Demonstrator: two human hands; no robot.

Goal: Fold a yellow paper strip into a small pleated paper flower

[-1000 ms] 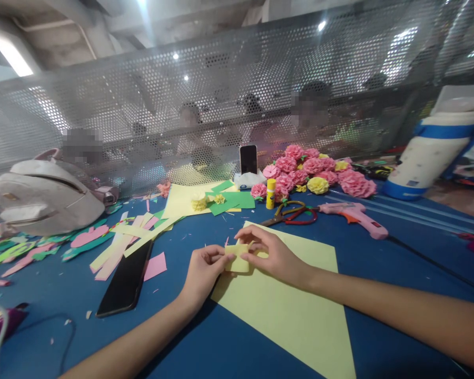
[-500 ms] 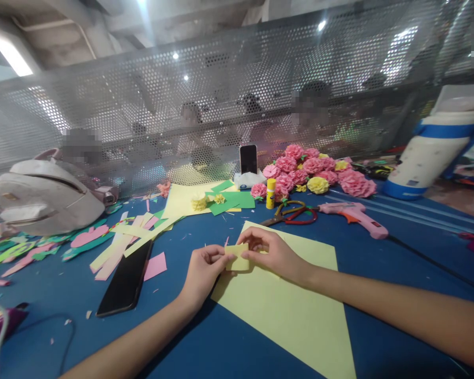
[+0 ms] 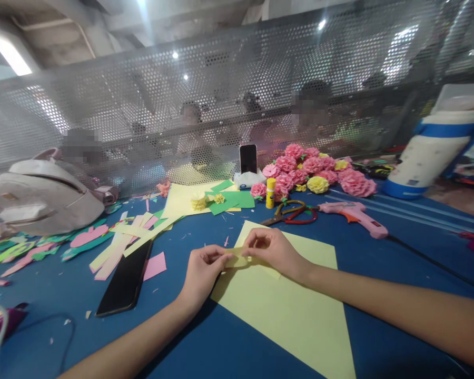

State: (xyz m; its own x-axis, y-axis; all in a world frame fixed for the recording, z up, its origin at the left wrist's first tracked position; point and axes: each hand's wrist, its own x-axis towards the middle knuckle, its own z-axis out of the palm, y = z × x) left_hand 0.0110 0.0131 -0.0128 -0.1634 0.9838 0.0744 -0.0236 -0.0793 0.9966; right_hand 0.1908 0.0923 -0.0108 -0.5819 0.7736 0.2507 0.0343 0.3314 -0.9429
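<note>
A small piece of yellow paper (image 3: 236,258) is stretched between my two hands, over the upper left corner of a large yellow sheet (image 3: 292,310). My left hand (image 3: 207,271) pinches its left end between thumb and fingers. My right hand (image 3: 274,255) closes on the right end, and its curled fingers hide part of the paper. The sheet lies flat on the blue table (image 3: 189,337). Just beyond my right hand are scissors (image 3: 290,213) with red and yellow handles.
A glue stick (image 3: 270,193) stands before pink and yellow paper flowers (image 3: 312,168). To the right lie a pink glue gun (image 3: 357,217) with a cord and a large bottle (image 3: 430,152). On the left are a phone (image 3: 124,284), paper strips (image 3: 122,245) and a pale backpack (image 3: 43,197).
The small yellow paper has tilted and now looks narrower between my hands. My right fingers have curled further over its right end. Everything else stays in place.
</note>
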